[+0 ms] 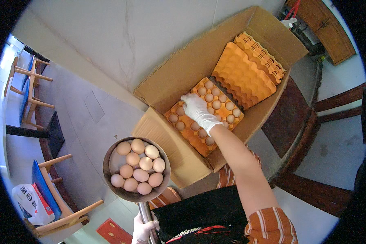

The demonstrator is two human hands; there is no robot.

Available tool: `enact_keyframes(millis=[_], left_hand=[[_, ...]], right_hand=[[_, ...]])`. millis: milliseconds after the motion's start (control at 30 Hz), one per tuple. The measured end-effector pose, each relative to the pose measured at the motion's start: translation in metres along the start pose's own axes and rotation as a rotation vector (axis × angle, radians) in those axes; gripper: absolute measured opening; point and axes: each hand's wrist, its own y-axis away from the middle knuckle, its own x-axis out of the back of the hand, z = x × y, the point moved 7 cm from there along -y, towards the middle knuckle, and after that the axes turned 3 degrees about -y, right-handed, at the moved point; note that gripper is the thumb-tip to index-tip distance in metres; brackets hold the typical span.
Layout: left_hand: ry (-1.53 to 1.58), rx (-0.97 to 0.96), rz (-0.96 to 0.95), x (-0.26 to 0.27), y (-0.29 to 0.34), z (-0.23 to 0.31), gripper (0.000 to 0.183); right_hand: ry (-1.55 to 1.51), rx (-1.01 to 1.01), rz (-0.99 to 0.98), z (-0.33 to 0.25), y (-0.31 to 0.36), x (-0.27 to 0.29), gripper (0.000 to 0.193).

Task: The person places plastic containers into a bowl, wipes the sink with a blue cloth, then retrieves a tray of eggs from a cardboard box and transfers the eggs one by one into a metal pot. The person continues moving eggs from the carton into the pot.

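Note:
My left hand (143, 228), in a white glove, is wrapped round the metal handle of a round pan (107, 167). Several pale brown eggs (141, 175) lie inside the pan, with bare metal showing at its upper left. To the right stands an open cardboard box (173, 77). In it, an orange egg tray (197, 143) holds several eggs (216, 105), and some cups along its near edge are bare. My gloved right hand (197, 110) reaches down onto this tray, its fingers curled at the far left part. What lies under the fingertips is hidden.
Stacked orange egg trays (246, 71) lean in the box's far right half. A box flap (185, 162) hangs out beside the pan. Wooden chairs (65, 203) stand at left, one bearing a white plastic bag (30, 203). Dark wooden furniture (313, 187) is at right, a pale wall (150, 32) behind.

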Motion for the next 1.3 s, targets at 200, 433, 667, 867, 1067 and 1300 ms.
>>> enact_keyframes(millis=[200,433,667,867,1067,1300], left_hand=[[-0.014,0.020,-0.004,-0.001,0.000,0.000,0.023],[-0.029,0.062,0.023,-0.006,0.005,0.008,0.024],[-0.055,0.037,0.022,-0.009,0.007,0.016,0.022],[-0.050,0.038,0.012,-0.005,0.005,0.009,0.021],[-0.014,0.033,-0.019,-0.004,0.002,0.006,0.023],[0.004,0.034,0.000,-0.003,0.004,0.005,0.023]], right_hand=[[0.388,0.101,-0.306,0.014,-0.008,-0.109,0.020],[0.581,0.229,-0.244,0.005,0.001,-0.116,0.015],[0.309,0.243,-0.405,0.015,-0.003,-0.090,0.024],[-0.924,-0.147,-0.381,0.031,0.003,-0.030,0.039],[-1.363,-0.134,-0.466,-0.001,0.043,0.055,0.052],[-1.424,-0.221,-0.473,-0.011,0.062,0.061,0.051]])
